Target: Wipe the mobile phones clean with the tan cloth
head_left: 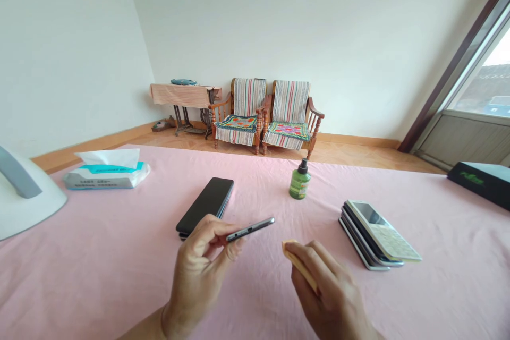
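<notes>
A thin phone (252, 229), seen edge-on with a port in its edge, is pinched at its left end by my left hand (201, 263). My right hand (330, 287) grips a folded yellowish cloth (299, 264), a little to the right of the phone and apart from it. Beyond my left hand lies a stack of dark phones (207, 204). On the right stands another stack of phones (382, 231), topped by a pale one with a grey screen area. Between the stacks, farther back, is a green bottle with a black pump top (299, 183).
A pink cloth (255, 308) covers the table. At the left are a tissue pack (105, 172) and a white rounded object with a grey handle (27, 196). A black box (478, 183) sits at the right edge. Two wooden chairs (289, 111) stand by the far wall.
</notes>
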Demonstrator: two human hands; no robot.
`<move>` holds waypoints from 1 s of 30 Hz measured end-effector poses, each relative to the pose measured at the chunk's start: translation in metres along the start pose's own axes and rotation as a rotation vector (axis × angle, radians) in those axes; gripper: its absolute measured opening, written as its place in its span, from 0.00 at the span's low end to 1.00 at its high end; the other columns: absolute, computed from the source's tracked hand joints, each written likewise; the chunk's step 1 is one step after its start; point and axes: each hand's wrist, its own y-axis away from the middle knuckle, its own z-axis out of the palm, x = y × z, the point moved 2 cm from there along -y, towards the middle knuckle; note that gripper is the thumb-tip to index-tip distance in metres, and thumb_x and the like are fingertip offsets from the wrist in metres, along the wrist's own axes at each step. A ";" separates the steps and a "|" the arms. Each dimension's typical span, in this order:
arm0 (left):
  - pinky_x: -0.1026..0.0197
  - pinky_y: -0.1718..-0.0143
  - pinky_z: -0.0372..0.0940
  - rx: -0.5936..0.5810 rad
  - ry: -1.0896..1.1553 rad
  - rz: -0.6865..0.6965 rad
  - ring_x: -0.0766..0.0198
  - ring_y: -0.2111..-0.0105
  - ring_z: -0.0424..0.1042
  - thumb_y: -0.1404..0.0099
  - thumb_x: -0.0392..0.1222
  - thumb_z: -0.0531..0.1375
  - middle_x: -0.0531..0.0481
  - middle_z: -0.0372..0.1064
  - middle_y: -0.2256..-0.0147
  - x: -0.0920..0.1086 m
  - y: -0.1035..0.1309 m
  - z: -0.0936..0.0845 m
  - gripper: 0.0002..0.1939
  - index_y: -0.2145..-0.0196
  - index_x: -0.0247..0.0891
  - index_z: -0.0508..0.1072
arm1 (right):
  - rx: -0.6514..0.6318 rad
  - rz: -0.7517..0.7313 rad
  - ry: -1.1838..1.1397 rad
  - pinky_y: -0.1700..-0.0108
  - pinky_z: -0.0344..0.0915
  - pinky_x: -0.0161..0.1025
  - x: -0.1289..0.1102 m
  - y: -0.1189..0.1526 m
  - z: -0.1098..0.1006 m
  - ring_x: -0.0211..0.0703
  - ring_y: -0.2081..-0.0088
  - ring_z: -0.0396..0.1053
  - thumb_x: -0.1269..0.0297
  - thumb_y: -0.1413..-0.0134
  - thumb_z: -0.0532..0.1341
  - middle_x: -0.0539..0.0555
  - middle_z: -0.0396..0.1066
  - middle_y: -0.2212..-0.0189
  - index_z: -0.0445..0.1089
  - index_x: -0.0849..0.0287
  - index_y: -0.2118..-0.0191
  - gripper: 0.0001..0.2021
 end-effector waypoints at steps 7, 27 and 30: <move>0.68 0.77 0.69 0.028 0.087 -0.118 0.68 0.78 0.69 0.36 0.36 0.62 0.55 0.64 0.75 -0.004 -0.001 -0.003 0.01 0.66 0.36 0.73 | 0.027 0.298 -0.119 0.70 0.68 0.30 0.009 -0.004 -0.001 0.39 0.71 0.74 0.68 0.41 0.56 0.52 0.75 0.72 0.73 0.58 0.64 0.08; 0.59 0.68 0.72 -0.380 0.144 -0.444 0.62 0.70 0.74 0.42 0.33 0.58 0.43 0.71 0.58 -0.038 0.024 0.013 0.23 0.48 0.38 0.66 | -0.080 0.274 -0.187 0.70 0.67 0.29 0.017 -0.001 0.007 0.37 0.72 0.73 0.73 0.42 0.55 0.52 0.73 0.72 0.74 0.58 0.63 0.10; 0.61 0.68 0.72 -0.410 0.129 -0.470 0.64 0.71 0.73 0.42 0.34 0.60 0.42 0.71 0.53 -0.037 0.024 0.014 0.23 0.48 0.39 0.67 | -0.106 0.300 -0.194 0.69 0.67 0.30 0.021 0.003 0.010 0.38 0.71 0.72 0.74 0.43 0.54 0.51 0.73 0.71 0.74 0.58 0.62 0.11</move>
